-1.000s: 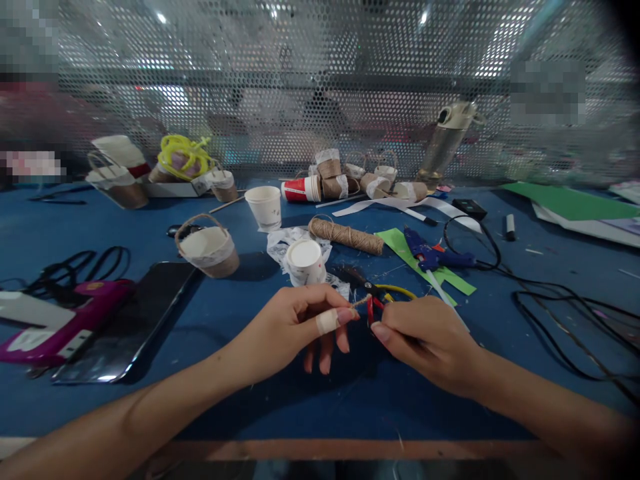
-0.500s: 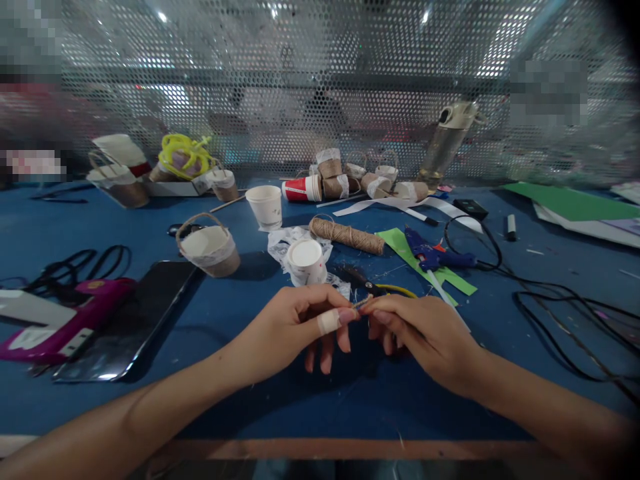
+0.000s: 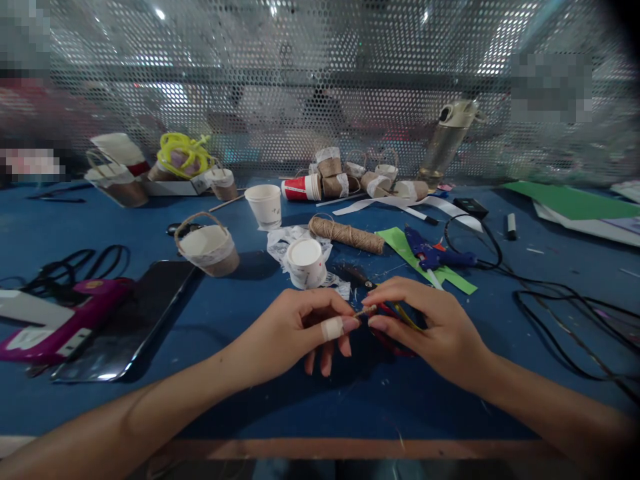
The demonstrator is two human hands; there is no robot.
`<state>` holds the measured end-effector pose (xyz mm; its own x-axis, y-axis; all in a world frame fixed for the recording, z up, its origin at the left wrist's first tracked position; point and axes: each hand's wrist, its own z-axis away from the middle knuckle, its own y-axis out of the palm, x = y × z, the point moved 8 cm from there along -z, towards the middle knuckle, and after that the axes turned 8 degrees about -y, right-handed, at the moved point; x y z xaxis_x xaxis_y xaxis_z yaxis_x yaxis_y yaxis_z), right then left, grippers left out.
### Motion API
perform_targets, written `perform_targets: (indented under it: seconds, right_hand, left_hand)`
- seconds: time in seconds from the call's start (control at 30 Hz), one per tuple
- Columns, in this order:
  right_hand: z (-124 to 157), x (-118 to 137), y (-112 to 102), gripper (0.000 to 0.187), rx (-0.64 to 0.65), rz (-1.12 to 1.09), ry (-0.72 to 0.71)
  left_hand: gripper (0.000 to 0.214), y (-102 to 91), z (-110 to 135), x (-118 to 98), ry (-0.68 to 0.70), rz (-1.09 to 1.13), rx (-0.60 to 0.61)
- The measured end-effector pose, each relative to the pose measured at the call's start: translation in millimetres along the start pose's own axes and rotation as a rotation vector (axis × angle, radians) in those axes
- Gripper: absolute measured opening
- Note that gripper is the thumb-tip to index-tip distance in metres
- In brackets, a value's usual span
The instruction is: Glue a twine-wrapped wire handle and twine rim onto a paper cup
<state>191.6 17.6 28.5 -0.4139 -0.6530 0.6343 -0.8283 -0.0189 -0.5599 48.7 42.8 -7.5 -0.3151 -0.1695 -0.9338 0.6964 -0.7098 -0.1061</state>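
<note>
My left hand (image 3: 305, 327), with a strip of tape around its thumb, pinches a short piece of twine (image 3: 365, 311) between thumb and fingertips. Around the twine's free end, my right hand (image 3: 425, 320) has its thumb and index finger apart. A pair of scissors (image 3: 369, 285) with red and yellow handles lies behind the right hand, partly hidden by it. Just beyond the left hand, an upside-down paper cup (image 3: 306, 262) rests on crumpled white lace (image 3: 277, 241). Farther back lies a spool of twine (image 3: 347, 235).
A small twine-wrapped basket (image 3: 213, 250), a phone (image 3: 135, 320) and a magenta glue gun (image 3: 75, 320) are at left. On the right are a blue glue gun (image 3: 435, 257) and black cables (image 3: 550, 327). Several wrapped cups (image 3: 337, 183) stand before a perforated metal screen (image 3: 285, 87).
My right hand's thumb and index finger have parted from the twine's end, uncovering more of it and the scissor handles. The left hand keeps its pinch almost in place.
</note>
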Motion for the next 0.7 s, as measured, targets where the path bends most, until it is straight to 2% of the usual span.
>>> perform_targets:
  seconds: [0.33, 0.53, 0.7]
  right_hand:
    - [0.1, 10.5, -3.4, 0.006, -0.064, 0.029, -0.094]
    - [1.9, 15.7, -5.2, 0.008, -0.08, 0.055, -0.18]
    - [-0.1, 15.5, -5.0, 0.007, -0.059, 0.005, -0.189]
  left_hand:
    - [0.016, -2.1, -1.5, 0.7, 0.013, -0.113, -0.048]
    - [0.024, 9.6, 0.0, 4.6, -0.034, -0.025, 0.112]
    - [0.02, 4.7, 1.3, 3.1, -0.015, -0.032, 0.06]
